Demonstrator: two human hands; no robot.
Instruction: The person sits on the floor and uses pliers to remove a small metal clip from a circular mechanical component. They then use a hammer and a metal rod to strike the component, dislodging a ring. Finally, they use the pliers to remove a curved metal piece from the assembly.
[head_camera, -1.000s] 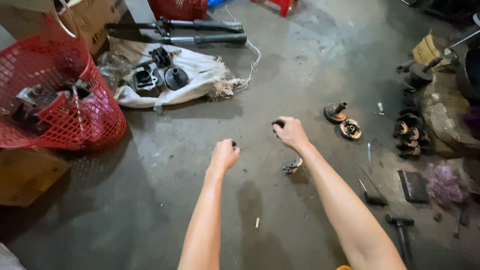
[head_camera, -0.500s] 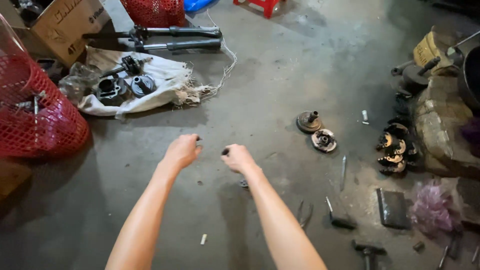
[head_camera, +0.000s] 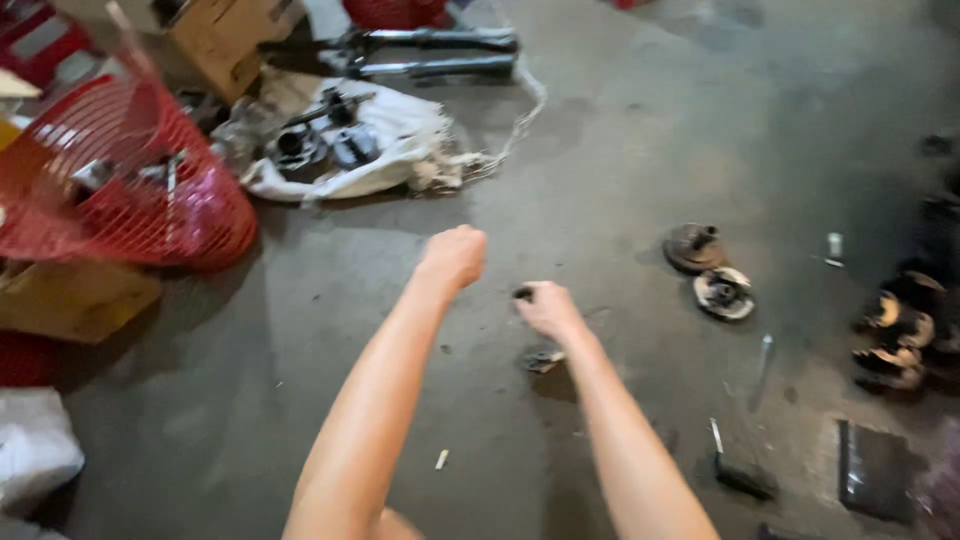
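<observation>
The view has swung to the right since a moment ago, so the red basket (head_camera: 120, 190) now sits further into the picture. Both arms are stretched out over the floor (head_camera: 620, 160) as before. The left hand (head_camera: 455, 255) is balled in a fist, grip closed on nothing I can see. The right hand (head_camera: 545, 308) pinches a small dark part (head_camera: 523, 294). Another small metal piece (head_camera: 543, 360) lies just under it. Two round rusty parts (head_camera: 710, 270) sit nearby to the right. Nothing blocks the hands.

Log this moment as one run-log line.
left hand: fist, empty | right hand: pinching small dark part | metal piece on floor
</observation>
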